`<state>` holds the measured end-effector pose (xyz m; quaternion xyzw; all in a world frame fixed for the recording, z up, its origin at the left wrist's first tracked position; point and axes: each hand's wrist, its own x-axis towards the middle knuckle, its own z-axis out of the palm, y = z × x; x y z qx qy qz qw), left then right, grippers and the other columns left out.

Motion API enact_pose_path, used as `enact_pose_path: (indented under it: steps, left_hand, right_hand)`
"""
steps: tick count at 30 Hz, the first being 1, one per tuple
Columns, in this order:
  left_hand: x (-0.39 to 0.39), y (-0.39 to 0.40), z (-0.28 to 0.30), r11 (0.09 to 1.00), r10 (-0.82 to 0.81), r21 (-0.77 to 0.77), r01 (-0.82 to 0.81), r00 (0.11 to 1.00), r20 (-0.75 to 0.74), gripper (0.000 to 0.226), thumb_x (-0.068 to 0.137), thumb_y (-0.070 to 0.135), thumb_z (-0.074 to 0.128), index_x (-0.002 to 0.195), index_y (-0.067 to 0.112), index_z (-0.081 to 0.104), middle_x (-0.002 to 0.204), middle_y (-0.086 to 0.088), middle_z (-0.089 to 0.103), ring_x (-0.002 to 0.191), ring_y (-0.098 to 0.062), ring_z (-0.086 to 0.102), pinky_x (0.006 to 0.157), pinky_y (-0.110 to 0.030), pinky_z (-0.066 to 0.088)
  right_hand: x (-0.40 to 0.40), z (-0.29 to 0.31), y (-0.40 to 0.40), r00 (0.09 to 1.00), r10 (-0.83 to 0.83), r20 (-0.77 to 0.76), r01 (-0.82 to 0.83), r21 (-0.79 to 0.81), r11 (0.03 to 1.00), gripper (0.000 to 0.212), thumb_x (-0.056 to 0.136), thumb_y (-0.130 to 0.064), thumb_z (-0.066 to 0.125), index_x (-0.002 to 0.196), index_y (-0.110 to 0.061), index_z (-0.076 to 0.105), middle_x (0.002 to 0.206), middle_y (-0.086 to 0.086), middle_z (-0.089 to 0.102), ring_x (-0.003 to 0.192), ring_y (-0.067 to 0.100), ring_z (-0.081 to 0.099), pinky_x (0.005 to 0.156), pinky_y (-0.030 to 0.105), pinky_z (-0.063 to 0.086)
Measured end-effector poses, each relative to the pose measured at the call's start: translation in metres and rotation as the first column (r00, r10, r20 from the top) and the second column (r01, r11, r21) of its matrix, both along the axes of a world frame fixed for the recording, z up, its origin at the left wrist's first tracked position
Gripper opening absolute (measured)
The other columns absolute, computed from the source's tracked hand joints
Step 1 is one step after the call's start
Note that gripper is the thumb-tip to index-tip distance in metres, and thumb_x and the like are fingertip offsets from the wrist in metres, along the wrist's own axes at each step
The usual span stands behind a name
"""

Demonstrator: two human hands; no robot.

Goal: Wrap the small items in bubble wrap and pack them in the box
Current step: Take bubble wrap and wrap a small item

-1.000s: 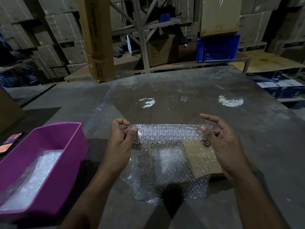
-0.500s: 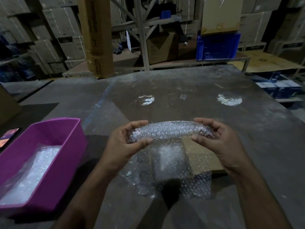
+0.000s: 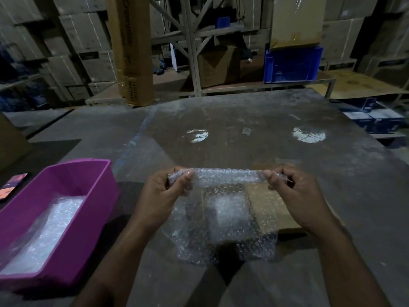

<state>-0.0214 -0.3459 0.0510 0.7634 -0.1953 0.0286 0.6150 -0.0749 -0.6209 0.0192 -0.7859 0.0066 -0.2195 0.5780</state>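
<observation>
A sheet of clear bubble wrap (image 3: 225, 218) hangs over the grey table, its top edge rolled into a tight tube (image 3: 228, 176). My left hand (image 3: 163, 193) grips the roll's left end with curled fingers and thumb. My right hand (image 3: 294, 193) pinches the right end. Any item inside the roll is hidden by the wrap. A flat brown cardboard piece (image 3: 270, 207) lies on the table under the sheet's right side. A purple plastic box (image 3: 88, 196) stands at the left, lined with bubble wrap (image 3: 48, 233).
A phone (image 3: 12, 186) lies left of the purple box. A tall cardboard carton (image 3: 130, 49) stands beyond the table's far left edge. Shelving with a blue crate (image 3: 292, 65) and stacked cartons fills the background. Blue-and-white boxes (image 3: 374, 119) sit at the right.
Both hands have rolled the top edge of the bubble wrap toward me into a tight tube and closed their fingers round its ends; a second ago the sheet was held flat.
</observation>
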Motion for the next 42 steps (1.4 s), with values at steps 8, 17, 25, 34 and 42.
enact_pose_path:
  steps: [8, 17, 25, 34, 42]
  left_hand:
    - [-0.001, -0.004, -0.001, 0.999, 0.027, -0.021, -0.028, 0.999, -0.029, 0.031, 0.107, 0.015, 0.045, 0.115, 0.035, 0.067, 0.093, 0.003, 0.064, 0.088, -0.025, 0.059, 0.082, -0.048, 0.057]
    - [-0.003, 0.000, 0.004, 0.996, -0.086, 0.005, 0.087, 0.989, -0.119, 0.040, 0.079, 0.015, 0.079, 0.119, 0.019, 0.071, 0.115, 0.004, 0.076, 0.103, -0.021, 0.073, 0.087, -0.031, 0.059]
    - [0.006, 0.003, -0.002, 0.998, 0.010, 0.059, -0.011, 1.000, 0.017, 0.018, 0.085, 0.037, 0.071, 0.078, 0.020, 0.073, 0.089, 0.001, 0.064, 0.082, -0.011, 0.061, 0.074, -0.032, 0.050]
    - [0.001, -0.002, -0.002, 1.000, -0.017, -0.027, 0.016, 0.999, -0.048, 0.029, 0.105, 0.007, 0.047, 0.106, 0.023, 0.072, 0.087, -0.002, 0.066, 0.070, -0.014, 0.057, 0.068, -0.035, 0.055]
    - [0.000, 0.000, -0.001, 0.997, -0.072, 0.010, 0.074, 0.990, -0.122, 0.038, 0.075, 0.015, 0.082, 0.112, 0.017, 0.073, 0.103, -0.002, 0.078, 0.091, -0.016, 0.074, 0.080, -0.025, 0.059]
  right_hand:
    - [0.002, 0.000, 0.008, 0.996, 0.087, 0.024, -0.090, 0.262, 0.961, 0.022, 0.097, -0.017, 0.062, 0.105, -0.030, 0.078, 0.102, 0.006, 0.074, 0.071, 0.011, 0.058, 0.068, 0.026, 0.052]
    - [-0.002, 0.004, 0.006, 0.997, 0.063, -0.040, -0.058, 0.123, 0.991, 0.016, 0.077, -0.024, 0.082, 0.093, -0.022, 0.077, 0.095, -0.009, 0.078, 0.083, 0.005, 0.069, 0.075, 0.021, 0.055]
    - [0.002, 0.001, 0.002, 0.998, 0.052, -0.024, -0.052, 0.020, 0.998, 0.016, 0.094, -0.036, 0.060, 0.090, -0.029, 0.075, 0.086, -0.011, 0.069, 0.076, 0.006, 0.063, 0.071, 0.015, 0.047]
    - [0.001, 0.004, 0.006, 0.991, 0.129, -0.036, -0.119, 0.201, 0.972, 0.018, 0.091, -0.033, 0.062, 0.101, -0.027, 0.077, 0.113, -0.011, 0.074, 0.079, 0.007, 0.064, 0.074, 0.023, 0.054]
    - [0.003, 0.001, 0.002, 0.996, 0.078, -0.044, -0.073, 0.090, 0.993, 0.008, 0.080, -0.032, 0.077, 0.084, -0.025, 0.077, 0.087, -0.011, 0.074, 0.077, 0.004, 0.067, 0.074, 0.025, 0.051]
